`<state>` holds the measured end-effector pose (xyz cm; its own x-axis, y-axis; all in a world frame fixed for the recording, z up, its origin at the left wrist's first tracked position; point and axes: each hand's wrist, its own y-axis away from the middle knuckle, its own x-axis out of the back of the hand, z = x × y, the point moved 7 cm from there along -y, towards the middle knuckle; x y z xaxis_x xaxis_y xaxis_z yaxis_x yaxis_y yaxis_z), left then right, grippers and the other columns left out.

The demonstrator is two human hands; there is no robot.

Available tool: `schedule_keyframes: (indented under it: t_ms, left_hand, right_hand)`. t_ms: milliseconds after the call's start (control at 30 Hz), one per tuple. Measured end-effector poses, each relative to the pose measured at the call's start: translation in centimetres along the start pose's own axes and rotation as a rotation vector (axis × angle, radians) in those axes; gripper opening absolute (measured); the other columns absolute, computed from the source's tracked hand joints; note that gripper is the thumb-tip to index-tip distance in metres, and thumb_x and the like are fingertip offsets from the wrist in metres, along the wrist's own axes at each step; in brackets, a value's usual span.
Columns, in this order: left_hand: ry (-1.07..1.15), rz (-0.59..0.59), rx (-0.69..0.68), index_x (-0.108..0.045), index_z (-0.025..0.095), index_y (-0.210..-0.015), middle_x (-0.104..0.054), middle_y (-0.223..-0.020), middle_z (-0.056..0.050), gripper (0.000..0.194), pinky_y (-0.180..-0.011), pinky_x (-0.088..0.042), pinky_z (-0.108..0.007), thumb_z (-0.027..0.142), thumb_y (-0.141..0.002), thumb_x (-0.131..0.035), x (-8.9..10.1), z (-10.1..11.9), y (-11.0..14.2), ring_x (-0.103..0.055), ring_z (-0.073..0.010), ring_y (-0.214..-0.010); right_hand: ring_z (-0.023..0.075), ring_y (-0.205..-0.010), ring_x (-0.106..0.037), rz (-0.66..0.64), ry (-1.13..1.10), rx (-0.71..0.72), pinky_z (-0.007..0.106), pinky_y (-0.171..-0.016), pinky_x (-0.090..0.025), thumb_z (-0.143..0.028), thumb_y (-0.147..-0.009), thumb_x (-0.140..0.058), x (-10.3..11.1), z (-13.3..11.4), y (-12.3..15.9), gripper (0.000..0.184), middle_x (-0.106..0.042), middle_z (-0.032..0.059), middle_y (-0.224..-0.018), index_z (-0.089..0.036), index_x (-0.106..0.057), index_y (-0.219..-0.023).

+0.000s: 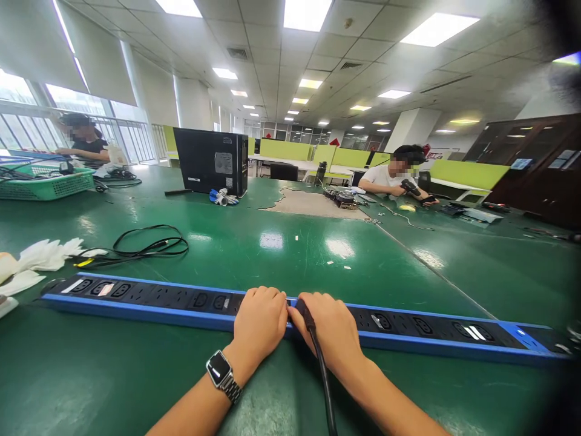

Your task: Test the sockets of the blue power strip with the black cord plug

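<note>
A black plug (307, 313) is being gripped in the closed right hand (333, 330), its cable (323, 375) being led down over the near side of the power strip (167, 309). Close beside it, the strip's middle is being clasped by the left hand (263, 318), with the fingers being curled over the far edge; how far the strip is being wrapped underneath cannot be told. The plug's front is being hidden by the fingers, so whether any outlet is being entered cannot be told either.

The strip itself is being supported lengthwise on the green table (236, 242), with outlets of differing shapes being shown along its top. A jam or bent contact is being risked if the plug is being pressed against an unlike or misaligned outlet. Sliding or twisting of the long strip is also being risked, since it is being steadied only near its middle on a glossy surface. Should the cable be caught by the right forearm, the plug could be skewed.

Beyond the strip's left end, a loose black cord (152, 245) is being left in loops, near enough for snagging if the strip is being shifted that way. Farther beyond the strip, a computer case (211, 160) is being stood upright, and past its right half a dark tool (411, 186) is being held by a co-worker (384, 175).
</note>
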<state>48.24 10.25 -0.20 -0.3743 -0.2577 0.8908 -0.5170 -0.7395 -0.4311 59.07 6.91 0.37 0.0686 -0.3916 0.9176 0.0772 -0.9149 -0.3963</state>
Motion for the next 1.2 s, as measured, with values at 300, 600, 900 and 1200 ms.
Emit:
schedule_keyframes:
  t_ms: [300, 600, 900, 1200]
  left_hand:
    - [0.065, 0.151, 0.080, -0.059, 0.017, -0.120, -0.071, -0.101, -0.006, 0.033, -0.086, -0.048, -0.038, 0.012, -0.093, -0.041, 0.6, -0.9, 0.1, -0.064, -0.0222, -0.093]
    - [0.093, 0.116, 0.186, -0.056, 0.019, -0.109, -0.069, -0.081, -0.003, 0.025, -0.071, -0.046, -0.032, 0.013, -0.094, -0.038, 0.7, -1.6, 0.2, -0.064, -0.0207, -0.078]
    - [0.092, 0.080, 0.184, -0.056, 0.019, -0.091, -0.066, -0.080, -0.004, 0.025, -0.073, -0.047, -0.033, 0.009, -0.090, -0.034, 0.6, -1.5, 0.1, -0.062, -0.0208, -0.079]
    - [0.241, -0.089, -0.211, -0.046, 0.025, -0.136, -0.061, -0.126, -0.006, 0.059, -0.104, -0.040, -0.046, 0.025, -0.079, -0.061, 1.3, 1.8, 0.9, -0.053, -0.0255, -0.116]
  right_hand:
    - [0.0158, -0.097, -0.063, -0.468, -0.290, -0.068, 0.025, -0.082, -0.045, -0.023, -0.088, -0.041, 2.2, 2.0, -4.9, 0.040, -0.070, 0.0043, -0.112, -0.023, -0.066, -0.120]
    - [0.0268, -0.086, -0.070, -0.430, -0.136, -0.213, 0.031, -0.068, -0.046, -0.037, -0.088, -0.038, -1.0, -0.9, -6.0, 0.044, -0.074, 0.0175, -0.091, -0.014, -0.076, -0.084]
    - [0.0267, -0.076, -0.070, -0.273, -0.178, -0.224, 0.031, -0.062, -0.045, -0.032, -0.084, -0.046, -0.2, -0.7, -5.9, 0.036, -0.074, 0.0181, -0.080, -0.015, -0.075, -0.070]
    - [0.0166, -0.080, -0.068, -0.032, -0.493, -0.245, 0.025, -0.069, -0.048, -0.040, -0.099, -0.026, 0.5, 4.8, -2.1, 0.051, -0.075, 0.0052, -0.090, -0.021, -0.072, -0.092]
